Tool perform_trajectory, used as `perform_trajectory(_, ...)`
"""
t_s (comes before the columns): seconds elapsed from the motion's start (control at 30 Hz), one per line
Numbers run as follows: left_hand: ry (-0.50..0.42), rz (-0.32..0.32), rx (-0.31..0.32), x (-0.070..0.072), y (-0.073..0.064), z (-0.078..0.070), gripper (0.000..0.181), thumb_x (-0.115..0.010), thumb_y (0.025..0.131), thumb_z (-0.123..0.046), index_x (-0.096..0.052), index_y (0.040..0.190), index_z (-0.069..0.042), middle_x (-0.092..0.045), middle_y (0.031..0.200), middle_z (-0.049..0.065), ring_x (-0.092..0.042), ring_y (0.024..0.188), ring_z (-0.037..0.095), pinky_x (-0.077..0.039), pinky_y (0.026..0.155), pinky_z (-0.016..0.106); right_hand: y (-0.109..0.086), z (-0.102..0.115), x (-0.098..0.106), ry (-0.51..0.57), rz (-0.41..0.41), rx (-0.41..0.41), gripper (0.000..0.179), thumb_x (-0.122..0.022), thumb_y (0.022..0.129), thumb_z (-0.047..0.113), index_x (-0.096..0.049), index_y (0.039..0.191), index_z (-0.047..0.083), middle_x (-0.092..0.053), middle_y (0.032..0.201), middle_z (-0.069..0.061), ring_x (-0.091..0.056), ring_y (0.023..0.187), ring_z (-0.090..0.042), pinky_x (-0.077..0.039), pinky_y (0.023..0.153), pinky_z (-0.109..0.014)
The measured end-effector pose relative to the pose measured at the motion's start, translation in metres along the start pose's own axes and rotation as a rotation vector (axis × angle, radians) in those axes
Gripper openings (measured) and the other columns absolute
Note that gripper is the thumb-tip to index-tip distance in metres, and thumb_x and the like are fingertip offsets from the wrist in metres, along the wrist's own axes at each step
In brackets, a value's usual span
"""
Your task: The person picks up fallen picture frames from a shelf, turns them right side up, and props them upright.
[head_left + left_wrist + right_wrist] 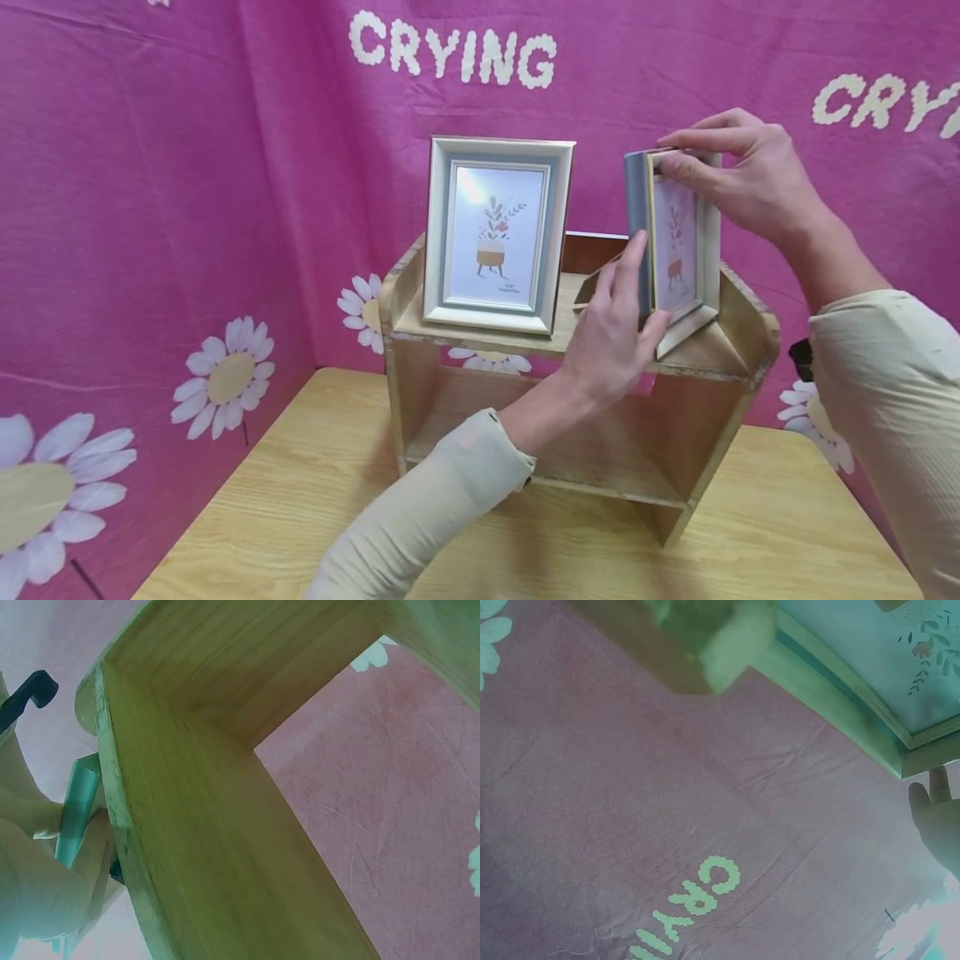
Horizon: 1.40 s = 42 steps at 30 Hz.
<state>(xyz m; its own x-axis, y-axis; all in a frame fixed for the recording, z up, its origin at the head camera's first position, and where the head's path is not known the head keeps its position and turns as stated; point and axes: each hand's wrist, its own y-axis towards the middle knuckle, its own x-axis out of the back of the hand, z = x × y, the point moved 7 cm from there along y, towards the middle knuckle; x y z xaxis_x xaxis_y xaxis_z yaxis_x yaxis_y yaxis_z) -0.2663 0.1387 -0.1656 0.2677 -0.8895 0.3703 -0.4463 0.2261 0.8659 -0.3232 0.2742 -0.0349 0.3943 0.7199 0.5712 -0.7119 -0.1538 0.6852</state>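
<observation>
A white picture frame (491, 321) with a blue-grey inner border and potted-plant print stands on the left of the wooden shelf's top board. Another white picture frame (709, 242) stands angled at the right. Against its left side is a narrow blue-grey slab (637, 196) with a gold edge, seen nearly edge-on; I cannot tell its kind. My left hand (611, 342) holds its lower part between fingers and thumb. Above, my right hand (757, 171) pinches its top, thumb in front. The left wrist view shows the slab (78, 802) between fingers.
The wooden shelf (540, 417) stands on a light wood table (300, 492), with a compartment below its top board. Behind hangs a pink cloth (300, 125) with white letters and daisies. Something dark (801, 360) shows beside the right sleeve.
</observation>
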Motion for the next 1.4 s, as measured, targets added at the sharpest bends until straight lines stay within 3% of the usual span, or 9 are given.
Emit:
perform_trajectory(0.33,-0.006,0.052,-0.04,0.008,0.002,0.006,0.081,-0.069,0.09,-0.004,-0.019,0.154,0.001,-0.05,0.136,0.023,-0.062,0.109,0.023,-0.048,0.096,0.016,0.0,0.005,0.01,-0.055,-0.052,0.002,0.032,-0.078,0.086,0.031,-0.077,0.113,0.015,-0.056,0.099,0.019,-0.047,0.092,-0.002,-0.038,0.07,-0.022)
perform_trajectory(0.53,-0.037,0.072,-0.064,0.014,0.005,0.009,0.08,-0.068,0.091,-0.003,-0.018,0.154,0.003,-0.045,0.145,0.024,-0.053,0.127,0.027,-0.036,0.11,0.018,0.002,0.009,0.013,-0.113,-0.075,0.025,0.035,-0.079,0.086,0.03,-0.076,0.113,0.009,-0.054,0.095,0.021,-0.047,0.093,0.002,-0.04,0.07,-0.018)
perform_trajectory(0.63,-0.068,0.087,-0.066,0.016,0.006,0.011,0.079,-0.066,0.091,-0.001,-0.018,0.154,0.003,-0.042,0.149,0.024,-0.054,0.127,0.027,-0.034,0.111,0.018,0.002,0.01,0.014,-0.152,-0.077,0.038,0.036,-0.078,0.087,0.029,-0.074,0.115,0.007,-0.052,0.095,0.022,-0.046,0.092,0.004,-0.039,0.07,-0.016)
perform_trajectory(0.87,-0.098,0.118,-0.046,0.016,0.005,0.018,0.078,-0.062,0.092,0.003,-0.015,0.154,0.0,-0.043,0.148,0.023,-0.062,0.107,0.022,-0.046,0.099,0.016,-0.001,0.009,0.015,-0.222,-0.091,0.039,0.035,-0.077,0.088,0.029,-0.074,0.115,0.007,-0.051,0.096,0.016,-0.042,0.089,0.006,-0.036,0.071,-0.016)
perform_trajectory(0.93,-0.103,0.126,-0.044,0.016,0.005,0.019,0.078,-0.061,0.092,0.004,-0.015,0.154,0.0,-0.041,0.151,0.023,-0.061,0.109,0.025,-0.046,0.101,0.018,-0.004,0.007,0.017,-0.231,-0.096,0.027,0.035,-0.076,0.088,0.029,-0.074,0.116,0.007,-0.051,0.096,0.014,-0.042,0.088,0.005,-0.036,0.07,-0.016)
perform_trajectory(1.07,-0.072,0.149,-0.035,0.016,0.003,0.022,0.077,-0.059,0.092,0.005,-0.014,0.154,0.0,-0.032,0.157,0.021,-0.061,0.092,0.024,-0.048,0.096,0.018,-0.01,-0.002,0.022,-0.225,-0.12,0.004,0.036,-0.076,0.088,0.028,-0.073,0.115,0.005,-0.049,0.095,0.011,-0.04,0.087,0.004,-0.034,0.07,-0.019)
perform_trajectory(1.23,-0.048,0.184,-0.009,0.015,0.003,0.023,0.079,-0.058,0.092,0.006,-0.011,0.155,-0.002,-0.028,0.16,0.018,-0.052,0.06,0.016,-0.05,0.07,0.014,-0.016,-0.016,0.031,-0.227,-0.154,-0.037,0.036,-0.075,0.089,0.029,-0.072,0.118,0.007,-0.048,0.1,0.008,-0.037,0.089,0.005,-0.031,0.073,-0.021)
perform_trajectory(1.33,-0.032,0.194,0.006,0.016,0.005,0.024,0.08,-0.057,0.093,0.005,-0.009,0.155,-0.005,-0.029,0.16,0.018,-0.045,0.051,0.012,-0.044,0.054,0.013,-0.017,-0.025,0.035,-0.155,-0.148,-0.085,0.035,-0.073,0.09,0.029,-0.072,0.121,0.013,-0.054,0.102,0.014,-0.047,0.086,0.014,-0.037,0.075,-0.009)
perform_trajectory(1.4,-0.023,0.195,0.014,0.017,0.007,0.025,0.08,-0.057,0.093,0.005,-0.007,0.156,-0.006,-0.03,0.159,0.018,-0.042,0.048,0.01,-0.041,0.047,0.013,-0.018,-0.03,0.037,-0.063,-0.133,-0.11,0.031,-0.072,0.092,0.027,-0.072,0.121,0.017,-0.059,0.096,0.018,-0.055,0.081,0.015,-0.047,0.069,-0.005)
